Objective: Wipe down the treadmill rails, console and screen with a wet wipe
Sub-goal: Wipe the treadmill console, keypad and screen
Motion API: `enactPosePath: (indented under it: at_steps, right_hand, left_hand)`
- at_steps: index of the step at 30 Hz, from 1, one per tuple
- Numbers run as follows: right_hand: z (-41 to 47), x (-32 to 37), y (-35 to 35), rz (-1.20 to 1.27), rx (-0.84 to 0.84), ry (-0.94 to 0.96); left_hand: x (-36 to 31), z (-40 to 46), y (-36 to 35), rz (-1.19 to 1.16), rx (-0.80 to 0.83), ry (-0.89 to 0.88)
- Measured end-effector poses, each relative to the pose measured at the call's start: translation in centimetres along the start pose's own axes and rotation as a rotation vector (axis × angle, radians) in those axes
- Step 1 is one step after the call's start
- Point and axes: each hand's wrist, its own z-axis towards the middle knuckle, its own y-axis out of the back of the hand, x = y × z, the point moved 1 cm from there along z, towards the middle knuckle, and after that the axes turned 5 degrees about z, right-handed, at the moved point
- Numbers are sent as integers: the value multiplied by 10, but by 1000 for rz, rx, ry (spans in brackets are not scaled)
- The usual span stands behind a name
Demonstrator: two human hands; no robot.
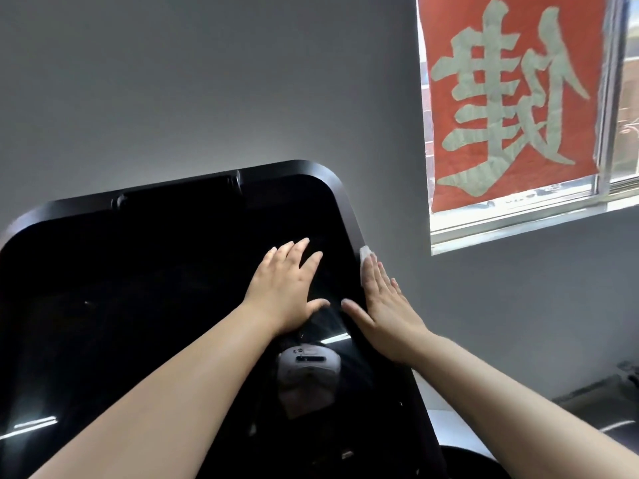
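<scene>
Black glass forms the screen (155,288), which fills the lower left and centre of the view and tilts up toward a grey wall (207,81). Its rounded frame runs along the top and down the right side.

Left hand (287,288): laid flat on the screen, palm down, fingers straight and slightly spread, thumb out to the right. It holds nothing.

Right hand (383,305): laid flat along the right edge of the screen, fingers straight and pressed together, thumb spread toward the left hand. The two thumbs lie near each other but apart.

Wipe (366,261): white, trapped under the right fingers against the right edge of the frame. Only a small part shows, past the fingertips and along the inner side of the fingers. The hand hides the rest.

A pale rounded device is mirrored in the glass just below the hands, between the forearms.

Right of the screen, a window (615,188) is set in the wall. A red sheet (511,98) with a large pale character covers most of the pane.
</scene>
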Motion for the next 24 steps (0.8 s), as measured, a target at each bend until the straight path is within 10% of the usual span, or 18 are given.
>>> enactPosePath:
  at_steps: [24]
  right_hand:
    - [49, -3, 12, 3, -15, 88]
  left_hand:
    - [5, 15, -6, 109, 3, -51]
